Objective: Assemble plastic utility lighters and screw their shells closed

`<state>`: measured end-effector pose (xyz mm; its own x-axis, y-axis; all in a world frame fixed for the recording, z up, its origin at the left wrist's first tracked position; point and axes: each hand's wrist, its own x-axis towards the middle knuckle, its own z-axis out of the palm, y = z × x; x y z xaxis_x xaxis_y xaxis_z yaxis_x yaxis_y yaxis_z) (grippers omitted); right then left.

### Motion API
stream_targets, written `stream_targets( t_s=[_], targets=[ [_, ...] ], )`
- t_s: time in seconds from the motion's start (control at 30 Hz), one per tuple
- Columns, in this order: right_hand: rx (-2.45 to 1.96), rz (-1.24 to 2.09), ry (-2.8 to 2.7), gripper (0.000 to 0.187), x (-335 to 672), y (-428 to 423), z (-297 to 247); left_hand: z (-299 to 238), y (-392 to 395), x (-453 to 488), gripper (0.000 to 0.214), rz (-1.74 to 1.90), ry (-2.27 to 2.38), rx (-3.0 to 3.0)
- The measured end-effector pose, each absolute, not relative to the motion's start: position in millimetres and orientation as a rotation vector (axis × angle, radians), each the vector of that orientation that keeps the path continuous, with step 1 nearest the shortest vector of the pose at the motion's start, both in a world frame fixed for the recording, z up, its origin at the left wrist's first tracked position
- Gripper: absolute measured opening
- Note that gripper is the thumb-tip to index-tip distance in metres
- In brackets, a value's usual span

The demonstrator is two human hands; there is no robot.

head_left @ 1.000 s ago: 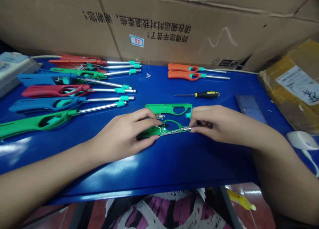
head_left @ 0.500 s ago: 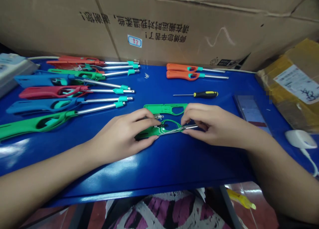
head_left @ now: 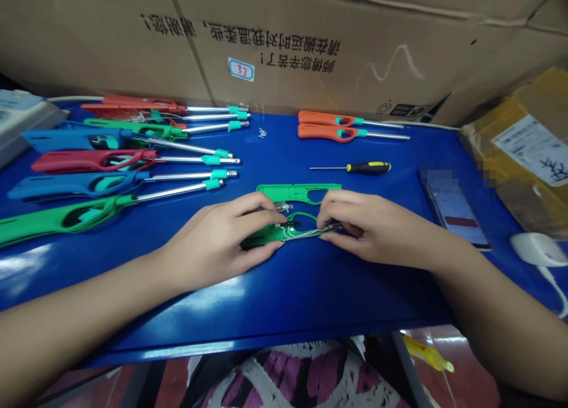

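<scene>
Near the front of the table, an opened green lighter half (head_left: 266, 235) lies with thin wires and small inner parts showing. My left hand (head_left: 222, 236) is closed over its handle end, thumb below and fingers above. At the other end, my right hand (head_left: 364, 227) pinches the metal tube (head_left: 333, 226) where it meets the green shell; the fingers hide most of the tube. Just behind lies a second green shell half (head_left: 288, 192), partly behind my right fingers. A screwdriver (head_left: 368, 167) with a black and yellow handle lies farther back.
Several long lighters in red, blue and green (head_left: 93, 160) lie at the left. Two orange lighters (head_left: 326, 131) lie at the back. A phone (head_left: 457, 212), a white device with a cable (head_left: 536, 249) and a taped box (head_left: 510, 141) are at the right. A large carton (head_left: 284, 17) stands behind.
My right hand has shifted slightly left along the tube, covering more of it and baring more of the rear shell half. My left hand keeps its place. The view has moved a little.
</scene>
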<state>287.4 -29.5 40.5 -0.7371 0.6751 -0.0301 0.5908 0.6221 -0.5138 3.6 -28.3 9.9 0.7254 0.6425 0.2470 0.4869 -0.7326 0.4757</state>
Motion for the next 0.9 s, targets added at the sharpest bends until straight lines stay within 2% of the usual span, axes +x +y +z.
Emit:
stream_targets(
  t_s=[0.67,0.9],
  targets=[
    [-1.022,0.723,-2.657,0.003,288.6,-29.5,38.0,9.5,-28.1,3.4,0.025,0.576,0.866,2.548],
    [-0.959,0.724,-2.617,0.007,289.6,-29.7,40.8,8.7,-27.8,3.0,0.027,0.577,0.868,2.555]
  ],
)
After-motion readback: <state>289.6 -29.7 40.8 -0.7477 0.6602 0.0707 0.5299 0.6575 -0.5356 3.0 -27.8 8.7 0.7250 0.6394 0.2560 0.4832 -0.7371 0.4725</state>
